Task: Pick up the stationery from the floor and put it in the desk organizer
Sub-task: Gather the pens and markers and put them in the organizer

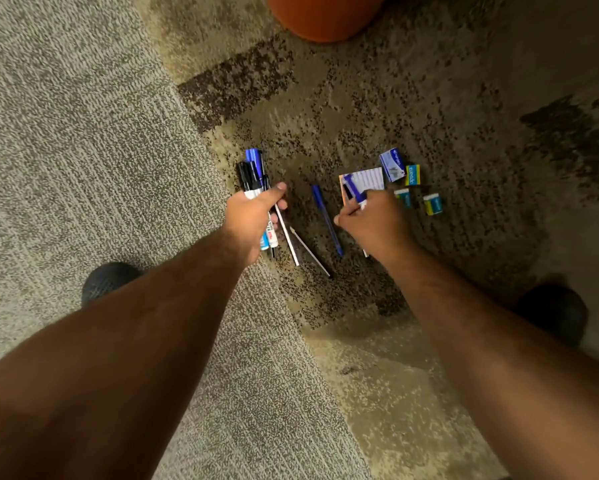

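My left hand [253, 216] grips a bundle of markers and pens [255, 174], with blue and black caps pointing away from me and a white pencil among them. My right hand [377, 223] is closed on a blue-capped marker [355, 188] over a small notepad [364, 183] lying on the carpet. A blue pen [325, 216] lies on the floor between my hands. A thin pencil [312, 252] lies near my left hand. To the right lie a blue staple box [392, 164] and three small erasers [433, 204]. No desk organizer is in view.
An orange round object [325, 15] stands on the carpet at the top. The toes of two dark shoes [107, 282] [554, 313] show at the left and right. Patterned carpet [429, 81] covers the floor.
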Action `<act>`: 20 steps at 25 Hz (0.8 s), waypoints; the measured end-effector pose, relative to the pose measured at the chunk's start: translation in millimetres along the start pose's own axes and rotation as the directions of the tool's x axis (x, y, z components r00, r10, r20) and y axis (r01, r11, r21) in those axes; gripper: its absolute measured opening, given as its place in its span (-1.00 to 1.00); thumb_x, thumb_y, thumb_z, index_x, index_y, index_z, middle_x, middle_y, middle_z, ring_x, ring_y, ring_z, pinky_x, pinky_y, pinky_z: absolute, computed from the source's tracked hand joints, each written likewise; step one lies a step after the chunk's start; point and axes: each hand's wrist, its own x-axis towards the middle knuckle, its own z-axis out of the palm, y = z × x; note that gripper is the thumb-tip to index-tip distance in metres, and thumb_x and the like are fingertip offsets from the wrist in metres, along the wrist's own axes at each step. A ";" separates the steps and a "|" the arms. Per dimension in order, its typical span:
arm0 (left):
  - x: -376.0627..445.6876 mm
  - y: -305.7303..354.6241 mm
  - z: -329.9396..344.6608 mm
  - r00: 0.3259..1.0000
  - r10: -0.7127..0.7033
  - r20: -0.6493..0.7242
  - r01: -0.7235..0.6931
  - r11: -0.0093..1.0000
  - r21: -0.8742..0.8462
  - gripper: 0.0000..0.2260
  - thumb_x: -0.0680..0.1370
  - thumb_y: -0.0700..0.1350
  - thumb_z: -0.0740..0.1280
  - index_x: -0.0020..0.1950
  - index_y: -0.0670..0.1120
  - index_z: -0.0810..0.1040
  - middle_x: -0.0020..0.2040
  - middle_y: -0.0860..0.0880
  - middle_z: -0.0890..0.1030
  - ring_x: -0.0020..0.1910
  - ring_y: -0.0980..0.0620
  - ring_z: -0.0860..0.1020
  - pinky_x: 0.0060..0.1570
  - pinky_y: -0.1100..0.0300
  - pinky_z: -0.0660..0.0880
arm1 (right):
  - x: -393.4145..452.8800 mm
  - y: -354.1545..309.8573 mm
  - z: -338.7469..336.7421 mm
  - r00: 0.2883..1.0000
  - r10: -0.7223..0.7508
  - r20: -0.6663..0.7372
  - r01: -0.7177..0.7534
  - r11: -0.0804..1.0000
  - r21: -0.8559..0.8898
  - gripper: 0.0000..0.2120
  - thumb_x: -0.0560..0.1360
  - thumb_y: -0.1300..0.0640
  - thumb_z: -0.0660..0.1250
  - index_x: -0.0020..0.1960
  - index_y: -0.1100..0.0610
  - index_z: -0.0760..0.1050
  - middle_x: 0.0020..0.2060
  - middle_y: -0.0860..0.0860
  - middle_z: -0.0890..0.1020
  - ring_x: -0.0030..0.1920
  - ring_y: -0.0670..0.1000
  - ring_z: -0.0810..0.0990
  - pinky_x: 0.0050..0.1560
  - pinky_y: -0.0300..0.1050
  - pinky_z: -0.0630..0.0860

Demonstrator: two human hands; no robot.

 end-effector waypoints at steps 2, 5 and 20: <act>-2.1 -3.7 -4.6 1.000 0.016 0.020 -0.016 1.000 0.008 -0.76 0.59 -0.14 0.49 -0.14 -0.02 0.45 -0.56 0.26 0.57 -0.62 0.39 0.49 -0.65 0.49 0.33 | -5.1 -4.2 13.5 0.999 -0.024 0.039 0.032 0.980 -0.198 -0.75 0.41 -0.06 0.61 -0.14 0.07 0.61 -0.24 0.02 0.70 -0.12 0.14 0.70 -0.13 -0.07 0.62; -6.8 -7.3 -6.3 0.997 -0.011 0.072 0.014 0.999 -0.034 -0.90 0.59 -0.19 0.49 -0.06 -0.12 0.60 -0.46 0.09 0.66 -0.43 0.20 0.63 -0.42 0.38 0.56 | -4.8 -8.7 33.9 0.997 -0.063 -0.040 0.040 0.905 -0.423 -0.66 0.43 -0.12 0.57 0.04 0.10 0.66 -0.06 0.09 0.75 0.01 0.18 0.72 -0.14 -0.07 0.56; -221.6 168.6 18.7 0.927 0.069 0.369 0.035 0.963 -0.268 -0.97 0.63 -0.21 0.41 0.02 -0.13 0.66 -0.31 -0.05 0.58 -0.44 0.08 0.50 -0.38 0.19 0.55 | -167.7 -136.7 -204.5 0.984 -0.042 0.175 -0.083 0.759 0.646 -0.93 0.52 0.13 0.48 -0.04 0.11 0.73 -0.59 -0.10 0.40 -0.65 -0.13 0.21 -0.55 -0.28 0.13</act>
